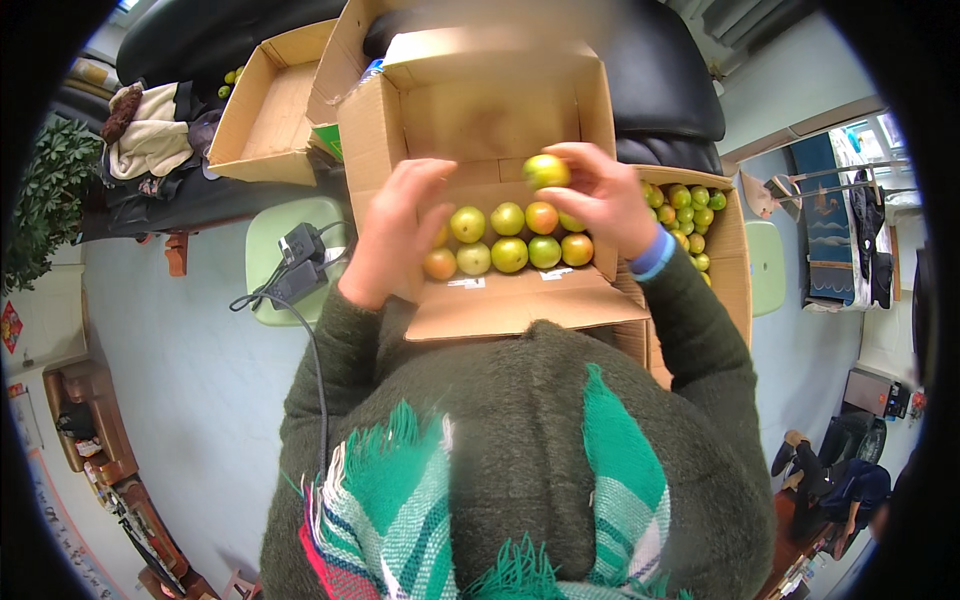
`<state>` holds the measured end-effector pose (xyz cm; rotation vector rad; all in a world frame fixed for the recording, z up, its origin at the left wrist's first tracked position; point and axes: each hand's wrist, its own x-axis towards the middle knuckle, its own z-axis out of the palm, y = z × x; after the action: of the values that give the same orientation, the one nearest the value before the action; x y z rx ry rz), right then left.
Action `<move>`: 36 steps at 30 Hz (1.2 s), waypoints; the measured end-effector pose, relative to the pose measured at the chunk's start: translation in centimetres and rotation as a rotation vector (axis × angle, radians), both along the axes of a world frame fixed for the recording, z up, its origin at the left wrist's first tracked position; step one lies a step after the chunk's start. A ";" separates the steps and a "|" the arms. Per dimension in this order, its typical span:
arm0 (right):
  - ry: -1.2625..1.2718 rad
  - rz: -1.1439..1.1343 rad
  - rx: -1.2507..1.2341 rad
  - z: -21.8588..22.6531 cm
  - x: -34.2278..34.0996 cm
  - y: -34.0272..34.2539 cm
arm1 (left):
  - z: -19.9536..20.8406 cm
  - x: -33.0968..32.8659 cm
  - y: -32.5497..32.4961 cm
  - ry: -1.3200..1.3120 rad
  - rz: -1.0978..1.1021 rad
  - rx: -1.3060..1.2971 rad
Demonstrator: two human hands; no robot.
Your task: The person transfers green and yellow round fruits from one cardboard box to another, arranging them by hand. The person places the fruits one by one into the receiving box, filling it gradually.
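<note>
An open cardboard box (500,322) stands right in front of me, with two rows of green and reddish tomatoes (509,254) along its near side. Between the thumb and fingers of my right hand (612,200) is a yellow-green tomato (546,172), held above the far row and slightly blurred. My left hand (398,225) is at the box's left side, thumb and fingers apart, beside the leftmost tomatoes, which it partly hides. I see nothing in its grasp. A blue band circles my right wrist.
Another carton (738,270) at the right holds many smaller green tomatoes (684,197). At the left, a pale green stool (262,235) carries black power adapters (297,265) with a cable. A shallow carton (275,110) rests on a black sofa (215,35). A person (850,490) is at lower right.
</note>
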<state>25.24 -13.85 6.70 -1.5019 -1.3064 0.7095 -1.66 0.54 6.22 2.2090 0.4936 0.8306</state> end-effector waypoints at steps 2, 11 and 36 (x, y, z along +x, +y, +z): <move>-0.115 0.083 -0.019 0.1 -2.0 3.0 | 0.2 0.8 -0.8 0.037 -0.069 0.022; -0.133 0.007 -0.017 0.9 0.7 2.9 | -0.9 4.8 0.9 0.023 -0.058 -0.026; -0.033 -1.153 -0.288 -16.2 14.5 -25.2 | -8.5 16.9 -1.2 0.228 -0.268 0.032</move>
<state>39.71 -39.06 -9.46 -2.1439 -0.1905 0.0943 15.28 -0.65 -2.27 2.3468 0.2822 0.4515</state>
